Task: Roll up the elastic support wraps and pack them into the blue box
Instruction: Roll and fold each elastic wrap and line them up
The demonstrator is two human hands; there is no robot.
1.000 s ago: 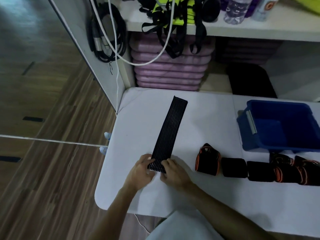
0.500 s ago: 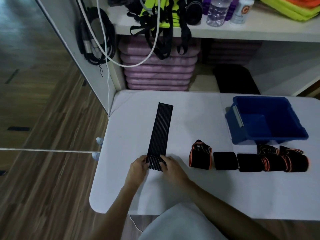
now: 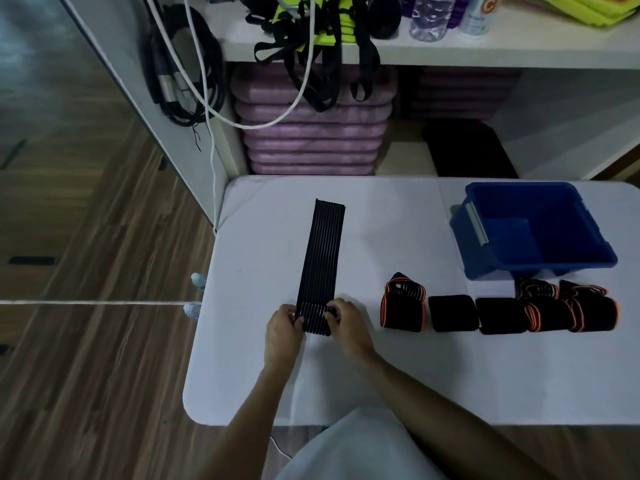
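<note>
Both hands' curled fingers point(image 3: 300, 322) pinch the wrap's point(image 3: 322, 258) rolled end.

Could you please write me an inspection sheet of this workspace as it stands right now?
Surface: white table, wraps and box on it.
Job's things: one black wrap lies flat, its near end rolled; blue box at the right holds nothing visible; row of rolled wraps just in front of the box, some orange-edged.
Clutter: nothing seen on the table.
Hands: left hand and right hand pinch the rolled end with curled fingers.
Cables: black cable bundle and white cable hang on the shelf side.
Surroundings: shelf with straps and bottles, purple mats stacked below, wooden floor.
</note>
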